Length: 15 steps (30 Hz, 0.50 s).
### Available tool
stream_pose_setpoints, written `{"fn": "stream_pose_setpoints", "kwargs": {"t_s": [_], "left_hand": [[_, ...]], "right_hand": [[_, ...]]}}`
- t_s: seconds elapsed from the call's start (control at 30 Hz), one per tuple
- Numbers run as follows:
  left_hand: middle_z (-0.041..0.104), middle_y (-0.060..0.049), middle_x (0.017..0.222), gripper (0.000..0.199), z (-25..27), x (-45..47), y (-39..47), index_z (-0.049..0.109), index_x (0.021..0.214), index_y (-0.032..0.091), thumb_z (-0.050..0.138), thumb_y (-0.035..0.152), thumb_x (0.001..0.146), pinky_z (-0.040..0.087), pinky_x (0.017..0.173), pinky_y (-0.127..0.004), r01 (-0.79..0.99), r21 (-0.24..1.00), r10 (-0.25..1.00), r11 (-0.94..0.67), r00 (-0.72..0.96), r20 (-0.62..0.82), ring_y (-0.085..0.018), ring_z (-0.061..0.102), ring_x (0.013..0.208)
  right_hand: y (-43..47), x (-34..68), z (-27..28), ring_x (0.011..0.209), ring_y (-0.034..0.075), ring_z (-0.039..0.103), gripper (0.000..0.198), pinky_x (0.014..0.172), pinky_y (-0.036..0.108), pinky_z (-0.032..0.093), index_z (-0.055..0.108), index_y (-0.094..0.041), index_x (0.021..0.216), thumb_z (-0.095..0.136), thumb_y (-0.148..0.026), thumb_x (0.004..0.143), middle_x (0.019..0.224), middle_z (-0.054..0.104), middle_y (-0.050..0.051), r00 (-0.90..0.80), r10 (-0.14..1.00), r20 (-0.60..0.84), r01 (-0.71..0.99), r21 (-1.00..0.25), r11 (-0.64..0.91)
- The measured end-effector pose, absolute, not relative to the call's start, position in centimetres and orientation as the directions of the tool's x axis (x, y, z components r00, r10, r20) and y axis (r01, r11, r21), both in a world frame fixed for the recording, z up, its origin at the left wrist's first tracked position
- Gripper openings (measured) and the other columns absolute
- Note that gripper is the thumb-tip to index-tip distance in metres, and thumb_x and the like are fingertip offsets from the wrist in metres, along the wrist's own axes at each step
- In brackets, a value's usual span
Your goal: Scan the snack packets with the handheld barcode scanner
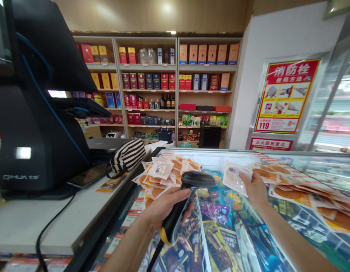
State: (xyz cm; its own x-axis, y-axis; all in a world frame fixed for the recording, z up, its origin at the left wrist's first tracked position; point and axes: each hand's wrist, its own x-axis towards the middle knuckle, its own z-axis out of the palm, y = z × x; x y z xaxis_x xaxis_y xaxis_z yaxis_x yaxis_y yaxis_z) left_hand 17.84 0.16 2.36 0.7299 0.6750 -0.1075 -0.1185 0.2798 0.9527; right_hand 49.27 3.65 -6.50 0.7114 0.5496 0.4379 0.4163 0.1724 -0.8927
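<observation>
My left hand is closed round the handle of a black barcode scanner with yellow trim, its head pointing right. A cable runs down from its base. To the right, my right hand grips the edge of a flat, pale plastic packet whose barcode patch faces the scanner. A gap separates the packet from the scanner. Beyond the scanner lies a loose heap of similar packets, orange and white. More orange packets lie in overlapping rows to the right of my right hand.
The packets rest on a glass-topped freezer holding colourful wrapped goods. On the left counter stand a black checkout terminal, a phone and a striped pouch. Shelves of boxes line the back wall.
</observation>
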Motion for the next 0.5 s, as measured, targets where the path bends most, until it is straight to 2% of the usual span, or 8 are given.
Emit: {"fn": "stream_pose_setpoints", "kwargs": {"t_s": [0.17,0.23,0.37,0.5], "left_hand": [[0.05,0.0,0.059,0.024,2.3,17.9,0.0,0.05,0.073,0.015,0.051,0.038,0.068,0.032,0.042,-0.018,-0.079,0.951,0.665,0.299,0.732,-0.149,-0.006,0.043,0.045],[0.05,0.0,0.058,0.025,2.4,17.8,0.1,0.05,0.073,0.014,0.051,0.039,0.067,0.032,0.042,-0.018,-0.09,0.963,0.71,0.254,0.693,-0.123,-0.006,0.043,0.044],[0.049,0.001,0.054,0.029,2.5,16.8,1.1,0.049,0.071,0.013,0.05,0.042,0.067,0.031,0.04,-0.018,-0.077,0.991,0.869,0.11,0.491,-0.059,-0.007,0.043,0.043],[0.049,0.002,0.051,0.034,2.2,14.9,3.6,0.048,0.066,0.014,0.051,0.048,0.063,0.031,0.04,-0.018,0.017,1.0,0.962,0.007,0.273,-0.011,-0.008,0.044,0.043]], "right_hand": [[3.5,49.3,-6.4,0.055,0.014,0.049,0.037,0.049,0.024,0.037,0.052,-0.015,0.077,0.055,-0.045,0.056,0.063,0.056,0.0,0.718,0.539,0.441,0.436,-0.888,0.146],[3.4,49.1,-6.3,0.054,0.014,0.048,0.034,0.049,0.024,0.036,0.052,-0.015,0.073,0.055,-0.044,0.057,0.061,0.056,0.0,0.731,0.523,0.438,0.447,-0.887,0.118],[3.5,48.3,-6.0,0.056,0.016,0.048,0.031,0.051,0.026,0.036,0.051,-0.015,0.074,0.053,-0.042,0.058,0.062,0.056,0.003,0.766,0.456,0.454,0.481,-0.875,0.063],[4.1,46.6,-5.7,0.058,0.017,0.049,0.028,0.055,0.027,0.036,0.049,-0.016,0.075,0.048,-0.041,0.062,0.064,0.055,0.003,0.723,0.491,0.487,0.545,-0.838,0.029]]}}
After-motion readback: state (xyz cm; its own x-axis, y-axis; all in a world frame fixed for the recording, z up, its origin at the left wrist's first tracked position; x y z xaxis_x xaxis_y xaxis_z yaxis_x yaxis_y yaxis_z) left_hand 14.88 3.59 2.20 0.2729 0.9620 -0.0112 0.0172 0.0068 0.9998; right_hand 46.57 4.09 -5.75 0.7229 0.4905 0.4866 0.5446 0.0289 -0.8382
